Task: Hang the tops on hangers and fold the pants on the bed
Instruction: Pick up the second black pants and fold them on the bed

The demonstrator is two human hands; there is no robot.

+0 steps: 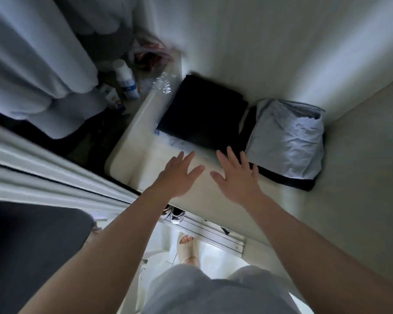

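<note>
Dark folded pants point(202, 114), squarish, on smooth bed point(202, 198).

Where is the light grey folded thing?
In the head view, the light grey garment lies right on the bed, atop a dark cloth, beside the folded black garment, just past the right hand.

A single view sits on the person's head and faces forward and steeply down, so both forearms run up from the lower edge to the left hand point(179, 175) and right hand point(236, 177) near mid-frame, close to the lens. Its wide angle bends the edges: beyond the hands lies the bed point(145, 159) with folded clothes point(202, 114), and nearer than the hands, the person's own foot point(186, 245) on the floor.
</note>
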